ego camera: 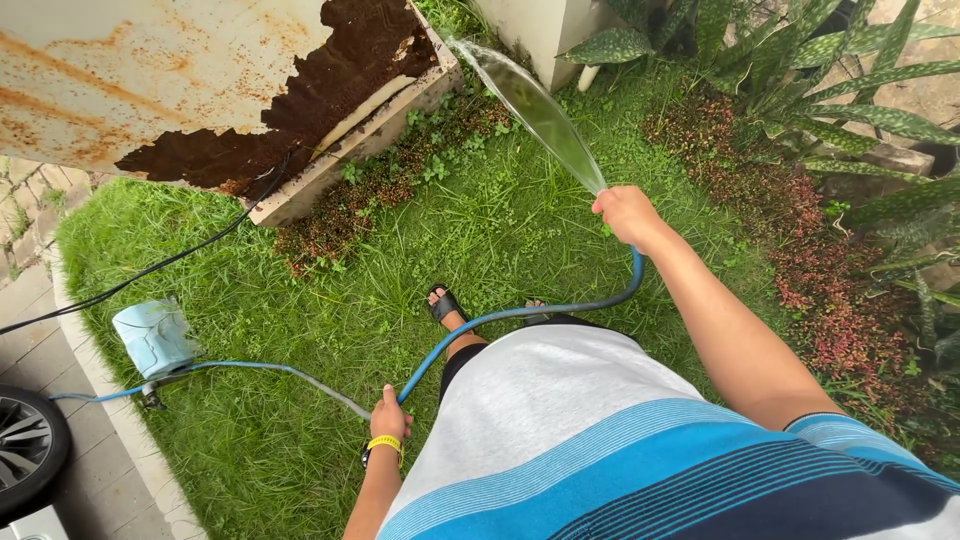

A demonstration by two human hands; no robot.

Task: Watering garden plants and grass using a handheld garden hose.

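Head view: right hand [628,213] clamped on end of blue hose [520,313], water spray [535,105] arcing toward rusty metal box [200,90]. Left hand [388,413] closed round hose lower down, over grass [300,400].

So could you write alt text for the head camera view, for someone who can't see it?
A person's right hand sprays water from a blue hose toward a rusted white metal box on grass. The left hand grips the hose lower down.
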